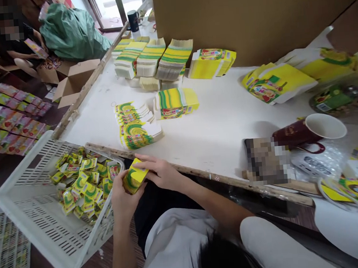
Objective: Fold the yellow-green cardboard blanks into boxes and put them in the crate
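Observation:
Between my hands, just off the table's front edge, is a small yellow carton [135,177]. My left hand [123,190] wraps round it from the left and below. The fingers of my right hand [157,170] press on its upper right end. On the white table ahead lie several flat small cartons [137,134] in an overlapping row. Beside them rests a stack of larger yellow cartons [176,102]. To the left, a white plastic basket [25,187] holds a heap of small yellow cartons [85,184].
Banded carton stacks [149,55] line the table's back against a tall brown board [234,18]. A maroon mug [299,132] lies tilted at right near a plastic jar [334,99]. Another person [25,47] sits among open boxes [75,82] at far left.

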Available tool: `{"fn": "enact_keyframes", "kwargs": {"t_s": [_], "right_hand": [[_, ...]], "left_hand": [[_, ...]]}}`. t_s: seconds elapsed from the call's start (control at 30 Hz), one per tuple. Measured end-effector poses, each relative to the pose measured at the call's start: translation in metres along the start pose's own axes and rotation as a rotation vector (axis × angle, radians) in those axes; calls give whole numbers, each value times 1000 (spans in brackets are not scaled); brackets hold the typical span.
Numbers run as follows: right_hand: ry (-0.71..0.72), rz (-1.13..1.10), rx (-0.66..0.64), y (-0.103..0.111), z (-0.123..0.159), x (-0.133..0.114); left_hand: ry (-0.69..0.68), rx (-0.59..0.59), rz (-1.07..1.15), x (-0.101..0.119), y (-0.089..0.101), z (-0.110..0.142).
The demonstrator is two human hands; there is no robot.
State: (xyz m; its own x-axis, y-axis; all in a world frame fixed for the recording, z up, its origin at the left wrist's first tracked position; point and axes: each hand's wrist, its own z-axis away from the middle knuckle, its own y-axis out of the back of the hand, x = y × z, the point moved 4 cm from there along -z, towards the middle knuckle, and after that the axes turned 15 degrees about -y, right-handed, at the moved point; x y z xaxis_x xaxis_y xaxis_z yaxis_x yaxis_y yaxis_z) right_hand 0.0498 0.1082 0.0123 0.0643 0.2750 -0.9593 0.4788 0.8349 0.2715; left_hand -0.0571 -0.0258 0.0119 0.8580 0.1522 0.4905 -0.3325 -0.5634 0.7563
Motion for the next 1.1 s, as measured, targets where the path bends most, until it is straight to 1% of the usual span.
{"fn": "enact_keyframes", "kwargs": {"t_s": [0.13, 0.27, 0.33, 0.43, 0.5, 0.67, 0.77, 0.87, 0.93, 0.97, 1.03, 1.1], "right_hand": [[-38, 169, -152, 8, -1, -1], [-2, 209, -275, 18, -4, -8], [-14, 210, -257, 19, -8, -7], [-51, 134, -153, 17, -14, -4], [-45, 76, -125, 13, -18, -5], [24, -15, -196, 1, -26, -12], [15, -36, -180, -9, -30, -11], [31, 16, -221, -16, -37, -10], [53, 76, -204, -6, -51, -12], [54, 112, -161, 5, -62, -14], [11, 218, -7, 37, -94, -17], [-94, 339, 124, 72, -134, -15]], "left_hand": [[-44, -16, -42, -2, 11, 1], [-111, -60, -19, -1, 12, -2], [-132, -68, -25, 2, 12, -5], [-132, -39, -55, 4, 14, -9], [-121, -23, -59, 2, 16, -8], [-94, -41, -39, -6, 19, -2], [-57, -39, -67, -13, 23, 0], [-18, -42, -113, -30, 36, 4], [44, 32, -236, -49, 53, 10], [84, 89, -322, -59, 64, 14], [154, 175, -465, -74, 81, 20], [146, 199, -477, -78, 85, 19]]}}
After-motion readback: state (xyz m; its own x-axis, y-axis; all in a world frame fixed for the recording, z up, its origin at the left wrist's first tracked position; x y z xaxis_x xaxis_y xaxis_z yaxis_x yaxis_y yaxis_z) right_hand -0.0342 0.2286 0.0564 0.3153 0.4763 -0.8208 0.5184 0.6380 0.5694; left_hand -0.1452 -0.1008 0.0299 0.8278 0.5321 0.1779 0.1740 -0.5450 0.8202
